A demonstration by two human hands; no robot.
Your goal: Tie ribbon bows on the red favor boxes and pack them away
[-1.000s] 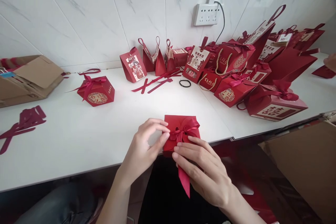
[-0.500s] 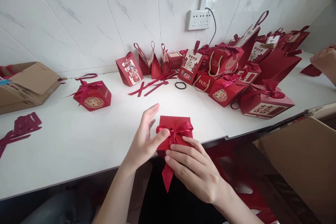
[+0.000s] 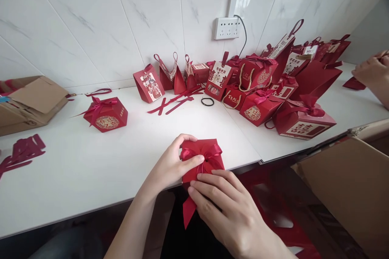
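Observation:
A small red gift box with a red satin ribbon bow rests at the near edge of the white table. My left hand curls around the box's left side, thumb pressed to the bow. My right hand lies against the box's near side, fingers together on its front. A ribbon tail hangs down below the table edge between my hands.
A finished hexagonal red box stands at the left. Many red gift boxes and bags crowd the back right. A black hair tie, loose ribbon strips, cardboard boxes, a wall socket. Another person's hand works at far right.
My left hand, which had lifted with fingers spread, has closed back onto the box's left side. The box has tilted and shifted slightly toward me; the ribbon tail hangs lower left.

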